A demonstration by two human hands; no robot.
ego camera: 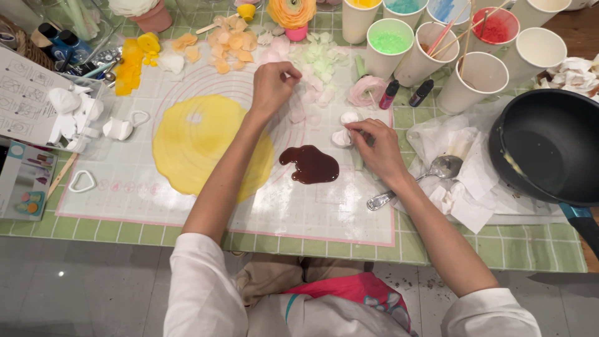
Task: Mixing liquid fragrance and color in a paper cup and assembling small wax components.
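On the white mat (206, 206), at twelve o'clock, your left hand (272, 87) pinches a pale petal (293, 78); at two o'clock your right hand (377, 146) closes on a white petal bud (342, 137). You seem mid-assembly; adding the petal calls for light pressure.

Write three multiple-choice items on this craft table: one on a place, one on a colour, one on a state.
1. Where does the dark brown blob lie?
A. in the black pan
B. on the mat, right of the yellow sheet
C. in a paper cup

2. What colour is the big flat sheet on the mat?
A. yellow
B. green
C. pink

3. What is the right hand doing?
A. lifting the spoon
B. resting flat and bare
C. pinching a small white piece

Key: 1 B, it sits on the mat beside the sheet; 2 A, the sheet is yellow; 3 C, fingertips close on the white piece, spoon untouched.
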